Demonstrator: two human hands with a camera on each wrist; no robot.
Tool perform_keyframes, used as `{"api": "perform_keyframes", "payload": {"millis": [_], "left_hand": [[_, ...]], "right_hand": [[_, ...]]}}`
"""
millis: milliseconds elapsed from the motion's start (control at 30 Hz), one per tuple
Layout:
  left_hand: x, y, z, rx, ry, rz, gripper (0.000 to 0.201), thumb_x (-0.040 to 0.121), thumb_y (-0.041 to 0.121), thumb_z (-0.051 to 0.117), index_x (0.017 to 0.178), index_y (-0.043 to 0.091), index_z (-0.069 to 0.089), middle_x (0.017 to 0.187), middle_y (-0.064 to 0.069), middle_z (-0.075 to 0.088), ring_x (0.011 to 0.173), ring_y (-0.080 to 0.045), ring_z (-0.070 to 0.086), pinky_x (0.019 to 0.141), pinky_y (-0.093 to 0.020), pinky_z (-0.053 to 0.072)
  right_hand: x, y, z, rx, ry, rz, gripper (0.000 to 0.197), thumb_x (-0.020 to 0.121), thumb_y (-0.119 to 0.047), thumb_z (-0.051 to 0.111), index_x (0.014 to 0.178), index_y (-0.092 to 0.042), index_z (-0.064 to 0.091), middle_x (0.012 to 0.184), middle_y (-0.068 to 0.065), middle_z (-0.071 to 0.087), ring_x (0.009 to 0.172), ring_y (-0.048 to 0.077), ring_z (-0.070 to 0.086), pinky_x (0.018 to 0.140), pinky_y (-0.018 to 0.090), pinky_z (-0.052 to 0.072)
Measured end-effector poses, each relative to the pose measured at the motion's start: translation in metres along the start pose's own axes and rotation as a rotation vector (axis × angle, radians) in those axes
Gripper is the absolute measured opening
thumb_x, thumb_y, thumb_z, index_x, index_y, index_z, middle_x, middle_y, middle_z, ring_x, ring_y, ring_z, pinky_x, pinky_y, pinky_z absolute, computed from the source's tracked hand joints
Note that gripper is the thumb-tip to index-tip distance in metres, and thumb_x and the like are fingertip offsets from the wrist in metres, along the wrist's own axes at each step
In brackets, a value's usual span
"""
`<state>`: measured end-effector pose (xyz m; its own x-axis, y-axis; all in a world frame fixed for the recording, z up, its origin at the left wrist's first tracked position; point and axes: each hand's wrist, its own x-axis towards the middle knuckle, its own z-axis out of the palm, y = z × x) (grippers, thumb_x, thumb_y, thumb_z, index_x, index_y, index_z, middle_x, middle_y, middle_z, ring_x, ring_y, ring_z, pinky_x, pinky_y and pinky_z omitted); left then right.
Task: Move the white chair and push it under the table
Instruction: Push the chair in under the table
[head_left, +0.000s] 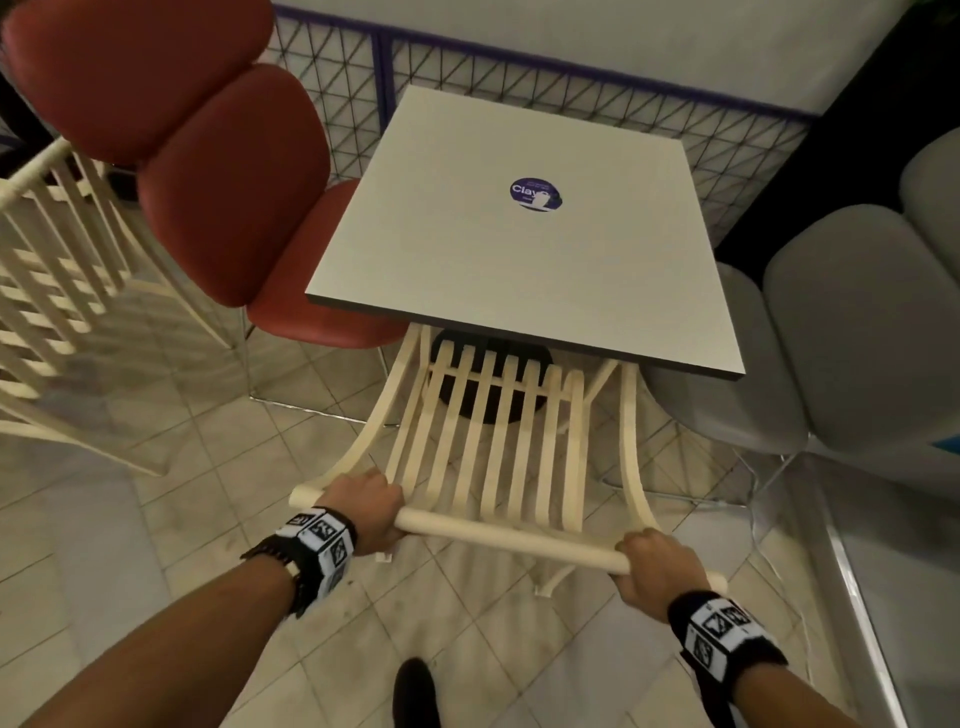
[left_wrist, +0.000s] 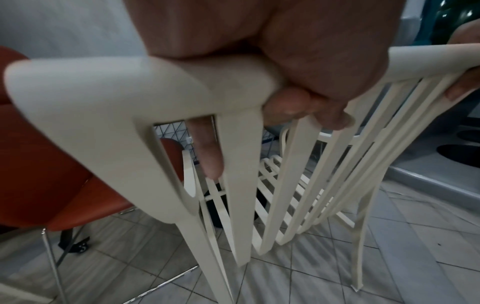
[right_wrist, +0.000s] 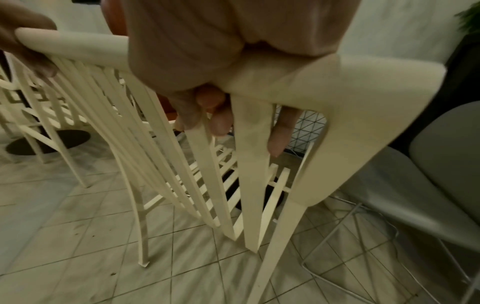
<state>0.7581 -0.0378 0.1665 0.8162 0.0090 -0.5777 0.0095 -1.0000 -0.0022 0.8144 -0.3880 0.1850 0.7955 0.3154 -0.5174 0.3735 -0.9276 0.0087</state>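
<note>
The white slatted chair (head_left: 493, 457) stands in front of me, its seat partly under the near edge of the square white table (head_left: 519, 249). My left hand (head_left: 366, 512) grips the left end of the chair's round top rail, fingers curled round it. My right hand (head_left: 652, 564) grips the right end of the same rail. The left wrist view shows the left hand (left_wrist: 293, 72) wrapped over the rail above the chair's back slats (left_wrist: 291, 185). In the right wrist view the right hand (right_wrist: 207, 67) closes on the rail (right_wrist: 85, 45). The table's dark round base (head_left: 491, 379) shows through the slats.
A red padded chair (head_left: 218, 171) stands left of the table, a grey padded chair (head_left: 810, 338) right of it. Another white slatted chair (head_left: 57, 280) is at the far left. A wire grid fence (head_left: 597, 98) backs the table. My dark shoe (head_left: 413, 691) rests on the tiled floor.
</note>
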Motion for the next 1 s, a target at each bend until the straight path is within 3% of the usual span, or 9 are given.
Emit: {"api": "perform_keyframes", "payload": {"millis": [133,233,367,433,533,700,833,1000], "left_hand": [[0.023,0.000,-0.010,-0.022,0.009,-0.020,0.049,0.084,0.058,0.051,0.113,0.019,0.057,0.115,-0.009,0.057,0.106,-0.028,0.057,0.092,-0.046,0.048],[0.035,0.000,-0.013,-0.024,0.021,-0.014,0.047,0.083,0.058,0.052,0.109,0.020,0.059,0.112,-0.008,0.059,0.103,-0.027,0.058,0.089,-0.046,0.049],[0.043,0.004,-0.019,-0.043,0.050,-0.027,0.048,0.082,0.062,0.051,0.106,0.022,0.060,0.109,-0.006,0.061,0.101,-0.026,0.058,0.085,-0.044,0.047],[0.044,0.002,-0.017,-0.061,0.091,-0.030,0.049,0.080,0.066,0.051,0.102,0.023,0.057,0.106,-0.003,0.062,0.099,-0.025,0.057,0.082,-0.045,0.047],[0.043,-0.002,-0.016,-0.087,0.122,-0.057,0.052,0.075,0.071,0.052,0.100,0.025,0.054,0.104,0.003,0.058,0.094,-0.024,0.059,0.078,-0.043,0.046],[0.047,-0.001,-0.022,-0.022,0.046,-0.112,0.048,0.075,0.065,0.054,0.100,0.027,0.065,0.105,0.001,0.066,0.096,-0.025,0.063,0.086,-0.041,0.049],[0.048,-0.003,-0.024,-0.009,0.036,-0.133,0.056,0.074,0.069,0.052,0.102,0.021,0.062,0.106,-0.003,0.067,0.097,-0.027,0.064,0.086,-0.041,0.052],[0.045,0.000,-0.023,0.002,0.061,-0.143,0.062,0.073,0.074,0.049,0.101,0.020,0.061,0.105,-0.004,0.067,0.096,-0.028,0.065,0.084,-0.040,0.054]], "right_hand": [[0.030,0.006,-0.004,-0.013,0.033,0.008,0.018,0.084,-0.038,0.055,0.094,-0.026,0.063,0.088,-0.006,0.054,0.088,0.019,0.060,0.065,0.030,0.042],[0.043,0.015,-0.004,-0.030,0.066,0.005,0.021,0.083,-0.035,0.059,0.101,-0.025,0.063,0.101,-0.005,0.058,0.092,0.019,0.059,0.073,0.036,0.051],[0.052,0.020,0.000,-0.055,0.145,0.072,0.031,0.079,-0.036,0.066,0.106,-0.023,0.057,0.107,-0.001,0.055,0.095,0.023,0.056,0.081,0.047,0.051],[0.056,0.014,-0.001,-0.028,0.143,0.068,0.030,0.081,-0.043,0.063,0.103,-0.024,0.055,0.104,-0.003,0.058,0.093,0.023,0.058,0.083,0.047,0.050],[0.060,0.009,-0.001,0.004,0.148,0.092,0.035,0.077,-0.059,0.058,0.090,-0.027,0.053,0.088,-0.007,0.063,0.082,0.021,0.062,0.077,0.038,0.051],[0.065,0.011,0.006,-0.077,0.136,0.161,0.030,0.078,-0.054,0.057,0.096,-0.031,0.056,0.087,-0.005,0.068,0.085,0.022,0.064,0.084,0.040,0.051],[0.068,0.010,0.008,-0.083,0.134,0.193,0.030,0.078,-0.053,0.058,0.103,-0.035,0.059,0.091,-0.005,0.068,0.089,0.023,0.063,0.088,0.044,0.047],[0.061,0.004,0.007,-0.092,0.169,0.251,0.026,0.081,-0.053,0.058,0.099,-0.034,0.065,0.087,-0.005,0.067,0.088,0.021,0.060,0.085,0.042,0.041]]}}
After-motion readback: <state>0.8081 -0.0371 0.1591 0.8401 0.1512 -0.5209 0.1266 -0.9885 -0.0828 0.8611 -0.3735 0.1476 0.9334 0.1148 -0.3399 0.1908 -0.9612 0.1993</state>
